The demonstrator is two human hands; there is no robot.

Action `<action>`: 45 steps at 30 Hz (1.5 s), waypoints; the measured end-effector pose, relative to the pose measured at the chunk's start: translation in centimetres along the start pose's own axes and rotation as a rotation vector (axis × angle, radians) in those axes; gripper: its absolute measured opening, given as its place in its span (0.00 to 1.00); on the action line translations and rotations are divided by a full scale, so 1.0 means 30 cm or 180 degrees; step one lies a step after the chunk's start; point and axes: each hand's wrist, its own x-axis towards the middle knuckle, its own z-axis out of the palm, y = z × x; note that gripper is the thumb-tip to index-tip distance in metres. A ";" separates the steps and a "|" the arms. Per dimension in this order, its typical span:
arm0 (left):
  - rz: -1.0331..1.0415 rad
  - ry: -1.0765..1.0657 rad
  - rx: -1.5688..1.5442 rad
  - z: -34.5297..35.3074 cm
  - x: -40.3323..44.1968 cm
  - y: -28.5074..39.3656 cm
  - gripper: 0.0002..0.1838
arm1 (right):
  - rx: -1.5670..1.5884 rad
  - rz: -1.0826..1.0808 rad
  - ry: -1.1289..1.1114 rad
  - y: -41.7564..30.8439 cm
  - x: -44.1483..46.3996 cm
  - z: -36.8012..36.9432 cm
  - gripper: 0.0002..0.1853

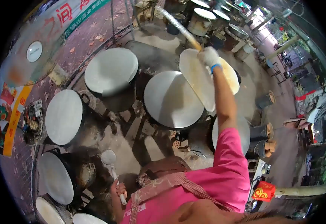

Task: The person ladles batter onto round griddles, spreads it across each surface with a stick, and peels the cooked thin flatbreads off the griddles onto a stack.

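Smooth, metal-looking griddle [161, 93] at centre, with a soft sheen. Matt cloth shirt [221, 168] and apron [155, 189] along the bottom. Glossy red packet [264, 191], lower right. Rough, matt blocks [269, 146], right.

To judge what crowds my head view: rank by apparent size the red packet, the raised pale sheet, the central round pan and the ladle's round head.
Largest to smallest, as they look:
1. Central round pan, partly covered
2. Raised pale sheet
3. Red packet
4. Ladle's round head
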 end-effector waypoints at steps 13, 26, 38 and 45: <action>0.0182 -0.0328 0.0061 0.287 0.331 -0.394 0.16 | 0.3741 0.2696 0.1634 1.113 -0.125 -0.241 0.12; 0.0035 0.0298 0.0824 0.210 0.336 -0.517 0.14 | 0.3357 0.3567 0.2110 1.498 -0.374 0.442 0.15; 0.0693 0.0602 0.0735 -0.122 0.158 -0.806 0.23 | 0.1532 0.1875 -0.0598 0.832 -0.700 0.076 0.16; 0.0508 0.0453 0.0240 -0.429 0.008 -0.992 0.24 | 0.0367 -0.0334 -0.2700 0.404 -1.714 0.159 0.13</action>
